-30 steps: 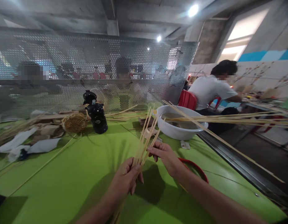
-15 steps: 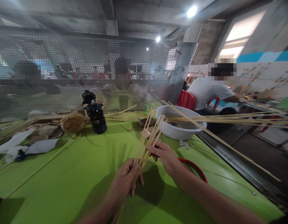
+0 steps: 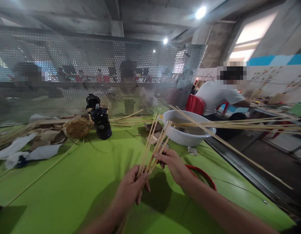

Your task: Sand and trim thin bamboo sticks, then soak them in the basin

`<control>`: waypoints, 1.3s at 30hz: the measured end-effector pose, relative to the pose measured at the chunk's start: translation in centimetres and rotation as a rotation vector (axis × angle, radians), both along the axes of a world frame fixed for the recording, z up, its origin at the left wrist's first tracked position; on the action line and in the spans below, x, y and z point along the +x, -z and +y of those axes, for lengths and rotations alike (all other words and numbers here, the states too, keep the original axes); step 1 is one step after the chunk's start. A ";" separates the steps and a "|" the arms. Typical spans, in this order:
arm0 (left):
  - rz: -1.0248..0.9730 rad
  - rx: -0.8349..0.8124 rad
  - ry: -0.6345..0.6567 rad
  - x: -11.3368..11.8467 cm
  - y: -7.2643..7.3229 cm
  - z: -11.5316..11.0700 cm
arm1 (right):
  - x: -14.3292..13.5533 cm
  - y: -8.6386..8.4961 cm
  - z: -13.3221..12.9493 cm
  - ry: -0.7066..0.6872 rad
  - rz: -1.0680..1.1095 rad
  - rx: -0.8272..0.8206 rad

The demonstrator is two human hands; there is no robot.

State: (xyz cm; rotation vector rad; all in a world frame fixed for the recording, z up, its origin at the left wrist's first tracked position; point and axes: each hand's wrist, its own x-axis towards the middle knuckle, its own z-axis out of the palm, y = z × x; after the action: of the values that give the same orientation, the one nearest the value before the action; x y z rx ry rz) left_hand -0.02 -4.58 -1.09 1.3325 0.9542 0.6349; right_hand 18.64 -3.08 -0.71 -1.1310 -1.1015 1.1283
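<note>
Holding thin, pale, straight strips (image 3: 149, 145) fanned in left hand's (image 3: 131, 186) closed grip over smooth green surface (image 3: 74, 182), pinching rightmost ones with right hand (image 3: 172, 161), near glossy, rounded white basin (image 3: 183, 139). Laying left thumb slightly further right across strips than in previous frame.
</note>
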 end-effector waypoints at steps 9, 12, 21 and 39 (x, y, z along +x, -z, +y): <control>-0.007 0.046 -0.005 -0.1 0.5 0.2 | -0.1 -0.1 0.0 -0.009 0.003 0.008; 0.000 0.036 -0.001 -0.1 0.4 0.2 | -0.1 -0.3 -0.1 -0.010 0.004 0.023; 0.005 0.017 0.019 -0.4 0.6 0.2 | -0.2 -0.5 -0.3 -0.026 0.024 0.012; -0.004 0.013 -0.018 -0.3 0.2 0.0 | -0.2 -0.5 -0.4 -0.024 0.093 0.018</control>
State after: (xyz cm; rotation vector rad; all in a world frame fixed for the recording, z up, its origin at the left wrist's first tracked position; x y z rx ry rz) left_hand -0.31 -4.54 -1.33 1.3345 0.9612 0.6586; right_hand 18.45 -3.48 -0.24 -1.0433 -1.0533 1.1757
